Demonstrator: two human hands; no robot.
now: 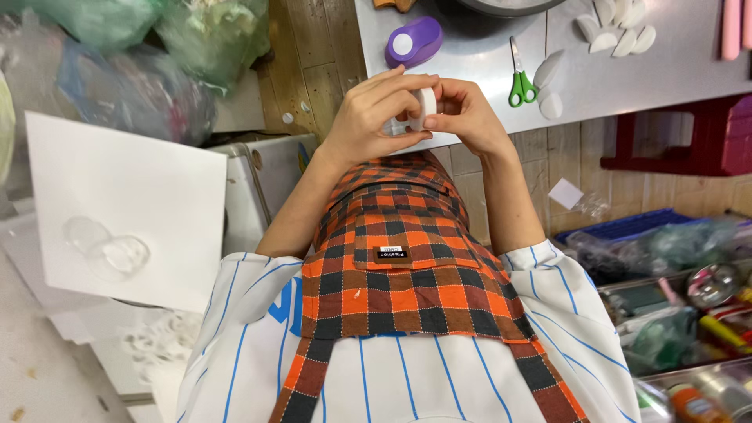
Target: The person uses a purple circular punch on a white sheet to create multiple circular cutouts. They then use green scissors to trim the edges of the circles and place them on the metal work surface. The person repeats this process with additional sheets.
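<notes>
Head view, looking down the person's own front: orange plaid apron (407,258) over a blue-striped white shirt (258,345). Both hands meet at the near edge of the grey table (470,47). Left hand (376,117) and right hand (462,117) together grasp a small white tape roll (425,106), held on edge between the fingertips, just above the table edge. Left fingers curl over the top of the roll, thumb below; right hand pinches it from the other side. Both grips closed on the roll, neither hand free.

Step in hand, as a judgement: picking at the roll to find or lift the tape end; no loose strip can be made out, too small to tell. Next move likely calls for a fingernail catch on the free end with one hand steadying the roll, then a slow pull.

On the table: purple paper punch (413,41), green-handled scissors (519,78), white petal-shaped cutouts (619,31), pink sticks (736,27) at the far right. At left a white sheet (133,211) with clear domes on it, plastic bags (117,47) behind. At right, bins of craft supplies (681,313), a blue tray (627,227), a red stool (681,141).
</notes>
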